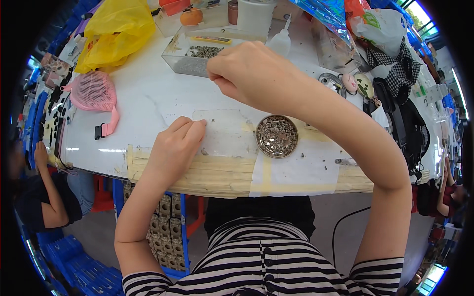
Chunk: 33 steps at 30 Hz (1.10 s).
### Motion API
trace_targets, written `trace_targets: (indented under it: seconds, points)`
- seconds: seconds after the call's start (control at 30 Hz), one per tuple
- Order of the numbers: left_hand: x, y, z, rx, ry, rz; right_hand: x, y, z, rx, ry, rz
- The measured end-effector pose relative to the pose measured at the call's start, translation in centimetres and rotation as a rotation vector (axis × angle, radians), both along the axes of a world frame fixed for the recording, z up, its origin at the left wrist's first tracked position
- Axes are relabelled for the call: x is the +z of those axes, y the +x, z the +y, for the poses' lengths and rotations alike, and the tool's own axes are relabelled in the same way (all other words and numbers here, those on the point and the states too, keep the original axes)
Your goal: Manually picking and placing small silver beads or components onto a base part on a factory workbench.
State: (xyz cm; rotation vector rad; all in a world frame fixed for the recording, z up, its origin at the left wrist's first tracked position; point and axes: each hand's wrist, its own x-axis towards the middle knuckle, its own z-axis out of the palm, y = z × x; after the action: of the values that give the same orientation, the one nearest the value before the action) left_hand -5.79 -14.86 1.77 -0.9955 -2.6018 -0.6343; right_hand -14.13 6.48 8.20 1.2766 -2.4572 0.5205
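Holds the right hand curled at a clear rectangular plastic box of grey metal parts; pinches the left hand narrow by a flat transparent sheet, left of a round silver metal dish on the white bench. Cannot tell either's contents.

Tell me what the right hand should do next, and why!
Maybe dip the right hand into the box for a grey bit. It's curled by the box's near side, and grey bits lie just beyond, so that seems a short reach. I can't see whether it already holds one.
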Motion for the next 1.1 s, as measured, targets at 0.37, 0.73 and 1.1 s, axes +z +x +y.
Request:
trace_targets:
  seconds: [0.37, 0.73, 1.1]
  points:
    - [0.3, -0.4, 0.1, -0.011, 0.006, -0.012, 0.7, -3.8, 1.3, -0.175, 0.010, 0.289]
    - [-0.3, -0.3, -0.4, -0.025, -0.086, 0.118, -5.3, 2.9, -1.7, 0.256, 0.358, 0.134]
    - [0.4, -0.8, -0.8, 0.171, 0.514, -0.185, -2.9, 1.0, -0.7, 0.038, 0.136, 0.222]
